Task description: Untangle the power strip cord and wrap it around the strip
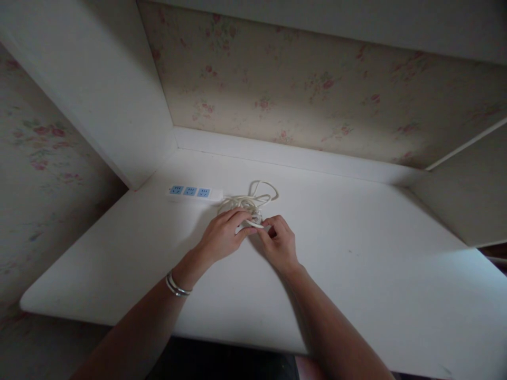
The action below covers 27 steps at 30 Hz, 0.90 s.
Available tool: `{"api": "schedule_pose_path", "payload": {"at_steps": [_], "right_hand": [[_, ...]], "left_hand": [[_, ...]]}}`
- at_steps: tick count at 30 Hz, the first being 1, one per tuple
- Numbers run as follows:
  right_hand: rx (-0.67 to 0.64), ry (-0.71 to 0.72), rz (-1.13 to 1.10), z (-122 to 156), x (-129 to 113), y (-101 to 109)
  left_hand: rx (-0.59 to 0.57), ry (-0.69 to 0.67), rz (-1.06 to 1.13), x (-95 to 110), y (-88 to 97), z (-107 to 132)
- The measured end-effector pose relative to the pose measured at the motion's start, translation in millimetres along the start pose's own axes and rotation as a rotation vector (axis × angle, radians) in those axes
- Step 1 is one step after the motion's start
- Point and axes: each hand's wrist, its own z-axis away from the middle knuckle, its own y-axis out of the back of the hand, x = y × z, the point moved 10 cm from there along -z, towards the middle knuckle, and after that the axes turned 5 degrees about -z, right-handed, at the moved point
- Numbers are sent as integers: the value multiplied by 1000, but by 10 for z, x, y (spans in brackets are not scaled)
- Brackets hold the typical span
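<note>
A white power strip (216, 195) with blue socket faces lies on the white desk, left of the middle. Its white cord (266, 199) sits in a tangled bundle of loops to the right of the strip. My left hand (227, 232) is curled around the near side of the bundle, thumb and fingers closed on a section of cord. Just to its right, my right hand (279, 240) pinches the cord between thumb and forefinger. The two sets of fingertips nearly meet. Part of the bundle is hidden behind my fingers.
The white desk (356, 295) has a rounded front left corner and an edge close to my body. A low white ledge (277, 150) runs along its back, under a floral-papered wall (293, 95). White panels stand at the left (119, 105) and right (467, 195).
</note>
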Motion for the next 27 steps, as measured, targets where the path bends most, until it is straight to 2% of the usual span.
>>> {"api": "schedule_pose_path", "payload": {"at_steps": [10,13,17,20,22,27], "right_hand": [[-79,-146,-45,24,133,-75],[-87,-202,-69,23,182,-91],[-99,-255,-100,29,250,-118],[-120,-254,-108,33,276,-139],[-123,-240,-111,28,277,-135],[-67,-219,-123,-20,250,-39]], "left_hand": [[19,26,70,-6,20,13],[68,71,122,-56,81,2],[222,252,197,-355,221,-1],[265,384,218,-610,220,27],[254,383,203,-663,187,28],[176,269,110,-550,59,1]]}}
